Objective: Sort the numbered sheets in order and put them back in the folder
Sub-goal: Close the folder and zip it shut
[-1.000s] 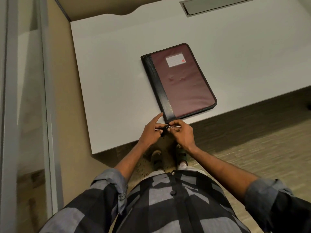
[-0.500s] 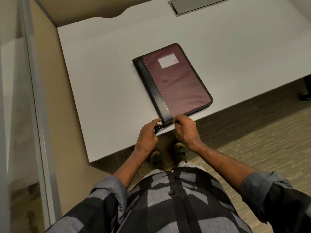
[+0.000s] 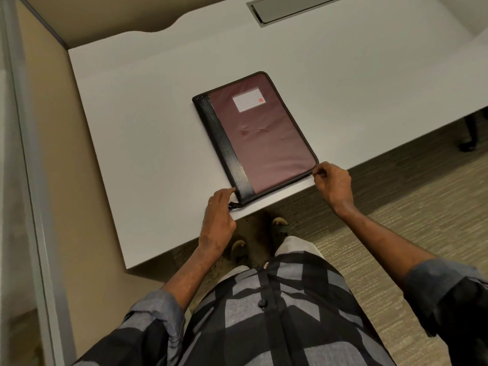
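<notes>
Maroon folder (image 3: 266, 143) with a black spine lies closed on the white desk (image 3: 137, 133) at my 12 o'clock, near end close to the desk edge. My left hand (image 3: 217, 220) grips its 7 o'clock corner, fingers curled round the zip end. My right hand (image 3: 334, 184) pinches the edge at the 4 o'clock corner. White label (image 3: 248, 99) sits toward the far end.

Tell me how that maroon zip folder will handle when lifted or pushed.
The folder lies flat with straight bound edges, so it will probably feel fairly stiff when lifted. Its dimpled fabric cover suggests soft padding, likely grippy rather than slippery. Flat on the desk, it should slide, not roll or tip.
</notes>
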Available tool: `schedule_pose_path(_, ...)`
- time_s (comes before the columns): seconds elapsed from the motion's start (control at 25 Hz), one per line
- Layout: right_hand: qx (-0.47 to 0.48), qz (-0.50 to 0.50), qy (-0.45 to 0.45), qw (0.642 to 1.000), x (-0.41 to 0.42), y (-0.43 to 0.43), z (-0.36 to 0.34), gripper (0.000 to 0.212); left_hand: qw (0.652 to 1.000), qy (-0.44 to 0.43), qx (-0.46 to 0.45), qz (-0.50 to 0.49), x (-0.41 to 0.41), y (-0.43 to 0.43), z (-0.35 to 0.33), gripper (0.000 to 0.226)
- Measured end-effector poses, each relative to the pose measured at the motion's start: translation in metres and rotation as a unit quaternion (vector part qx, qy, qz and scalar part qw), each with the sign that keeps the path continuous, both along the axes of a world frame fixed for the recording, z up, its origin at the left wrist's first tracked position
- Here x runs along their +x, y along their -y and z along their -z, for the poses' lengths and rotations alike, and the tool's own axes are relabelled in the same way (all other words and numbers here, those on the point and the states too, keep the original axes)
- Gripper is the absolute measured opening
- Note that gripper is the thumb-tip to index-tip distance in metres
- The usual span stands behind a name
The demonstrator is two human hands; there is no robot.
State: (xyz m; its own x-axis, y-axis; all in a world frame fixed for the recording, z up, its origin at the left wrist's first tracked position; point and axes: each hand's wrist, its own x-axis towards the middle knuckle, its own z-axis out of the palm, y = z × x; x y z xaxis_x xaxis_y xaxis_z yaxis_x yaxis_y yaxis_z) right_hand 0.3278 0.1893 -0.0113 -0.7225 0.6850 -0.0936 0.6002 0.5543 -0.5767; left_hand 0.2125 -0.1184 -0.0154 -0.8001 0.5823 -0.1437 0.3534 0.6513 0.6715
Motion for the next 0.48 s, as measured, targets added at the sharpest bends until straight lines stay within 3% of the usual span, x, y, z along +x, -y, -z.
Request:
schedule_pose_path(0.16,-0.030,-0.014,-0.001,0.999,0.003,-0.005,-0.002,0.013,0.992,-0.108,-0.043,0.045,-0.014,-0.067,-0.014,0.053)
schedule_pose_path(0.32,-0.050,-0.084,0.045,0.994,0.002,-0.028,0.000,0.016,0.965,-0.141,-0.207,0.074,-0.054,-0.144,0.005,0.083)
schedule_pose_path(0.48,-0.022,-0.191,0.080,0.978,-0.009,-0.061,-0.004,0.018,0.951,-0.160,-0.255,0.068,-0.070,-0.150,0.025,0.100)
